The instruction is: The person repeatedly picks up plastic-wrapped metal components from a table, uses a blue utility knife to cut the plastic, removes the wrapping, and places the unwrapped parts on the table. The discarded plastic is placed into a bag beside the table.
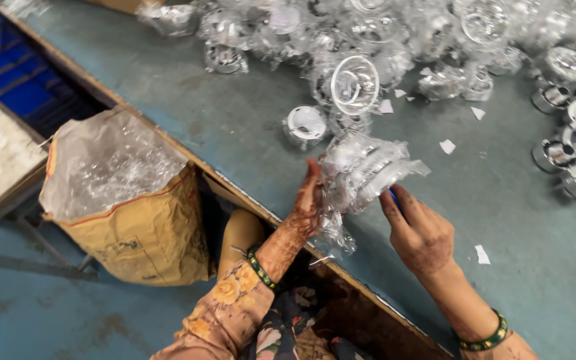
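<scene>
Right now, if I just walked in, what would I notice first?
Probably the two hands at the table's near edge: the left hand and right hand hold a crinkly clear plastic bag between them. Behind them, a shiny heap of wrapped parts covers the blue-grey table. At the left stands a brown sack.

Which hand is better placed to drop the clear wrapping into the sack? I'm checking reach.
Probably the left hand: it grips the clear plastic wrapping at the table's edge, nearest the open brown sack. The right hand sits farther over the table.
</scene>
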{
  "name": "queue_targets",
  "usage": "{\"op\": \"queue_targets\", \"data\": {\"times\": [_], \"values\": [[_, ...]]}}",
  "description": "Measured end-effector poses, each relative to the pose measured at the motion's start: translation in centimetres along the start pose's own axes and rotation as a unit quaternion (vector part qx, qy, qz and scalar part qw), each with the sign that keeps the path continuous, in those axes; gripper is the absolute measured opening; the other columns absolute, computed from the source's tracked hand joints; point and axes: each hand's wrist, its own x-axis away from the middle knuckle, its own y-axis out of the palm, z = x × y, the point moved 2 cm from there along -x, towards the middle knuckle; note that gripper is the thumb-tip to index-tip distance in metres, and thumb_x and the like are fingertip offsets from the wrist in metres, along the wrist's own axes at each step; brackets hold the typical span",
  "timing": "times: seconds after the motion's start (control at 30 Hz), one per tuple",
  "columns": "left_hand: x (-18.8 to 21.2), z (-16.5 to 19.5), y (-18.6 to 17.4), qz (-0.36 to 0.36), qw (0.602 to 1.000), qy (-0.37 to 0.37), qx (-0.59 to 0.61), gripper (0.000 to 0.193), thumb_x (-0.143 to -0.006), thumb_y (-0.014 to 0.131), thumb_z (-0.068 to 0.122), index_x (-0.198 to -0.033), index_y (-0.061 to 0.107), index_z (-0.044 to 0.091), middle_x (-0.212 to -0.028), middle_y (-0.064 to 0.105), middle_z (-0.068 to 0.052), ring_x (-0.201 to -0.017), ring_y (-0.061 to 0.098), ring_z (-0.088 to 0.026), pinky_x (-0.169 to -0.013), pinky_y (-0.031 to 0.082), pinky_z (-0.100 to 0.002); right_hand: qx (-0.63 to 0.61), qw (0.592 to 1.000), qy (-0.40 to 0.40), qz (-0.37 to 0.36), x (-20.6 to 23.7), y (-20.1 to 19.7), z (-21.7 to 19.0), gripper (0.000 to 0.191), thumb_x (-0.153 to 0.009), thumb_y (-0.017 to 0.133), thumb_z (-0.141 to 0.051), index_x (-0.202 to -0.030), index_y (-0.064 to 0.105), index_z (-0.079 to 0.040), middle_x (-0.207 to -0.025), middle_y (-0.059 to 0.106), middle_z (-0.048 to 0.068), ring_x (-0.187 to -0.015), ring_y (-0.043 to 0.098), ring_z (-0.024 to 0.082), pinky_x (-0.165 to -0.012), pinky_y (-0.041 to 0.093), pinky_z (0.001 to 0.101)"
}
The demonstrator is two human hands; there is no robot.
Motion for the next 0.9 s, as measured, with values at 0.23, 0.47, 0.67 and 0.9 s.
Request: {"op": "queue_targets", "data": {"times": [0.23, 0.47, 0.67, 0.9], "values": [[0.0, 0.1, 0.6, -0.031, 0.999, 0.011, -0.008, 0.088, -0.081, 0.077, 0.064, -0.148, 0.040, 0.021, -0.137, 0.047, -0.011, -0.124, 0.058, -0.030, -0.096, 0.056, -0.046, -0.427, 0.843, 0.321, -0.054, 4.2, 3.5, 2.1, 0.019, -0.093, 0.060, -0.002, -0.109, 0.069, 0.000, -0.087, 0.064, 0.009, -0.064, 0.057, 0.015, -0.059, 0.046, 0.0267], [0.4, 0.2, 1.2, -0.065, 0.998, 0.017, -0.020, 0.089, -0.081, 0.077, 0.065, -0.149, 0.039, 0.021, -0.139, 0.046, -0.011, -0.126, 0.057, -0.031, -0.097, 0.056, -0.047, -0.751, 0.430, 0.493, -0.090, 7.6, 7.0, 5.1, 0.016, -0.103, 0.053, -0.006, -0.098, 0.064, 0.005, -0.067, 0.058, 0.006, -0.043, 0.041, 0.009, -0.046, 0.035, 0.0272], [0.1, 0.3, 1.7, -0.074, 0.997, 0.023, -0.020, 0.090, -0.081, 0.076, 0.066, -0.149, 0.039, 0.022, -0.140, 0.046, -0.011, -0.127, 0.057, -0.032, -0.098, 0.056, -0.047, -0.462, 0.786, 0.396, -0.113, 6.2, 4.5, 3.9, 0.016, -0.095, 0.051, 0.004, -0.094, 0.066, 0.004, -0.069, 0.063, 0.007, -0.057, 0.056, 0.015, -0.054, 0.043, 0.0314], [-0.2, 0.2, 1.9, -0.071, 0.997, 0.033, -0.020, 0.091, -0.081, 0.076, 0.067, -0.150, 0.038, 0.022, -0.142, 0.045, -0.011, -0.129, 0.057, -0.032, -0.099, 0.056, -0.048, -0.157, 0.974, 0.156, -0.052, 3.4, 2.3, 1.7, 0.016, -0.089, 0.063, 0.010, -0.102, 0.069, 0.002, -0.091, 0.069, 0.016, -0.076, 0.065, 0.021, -0.069, 0.051, 0.0366]]}}
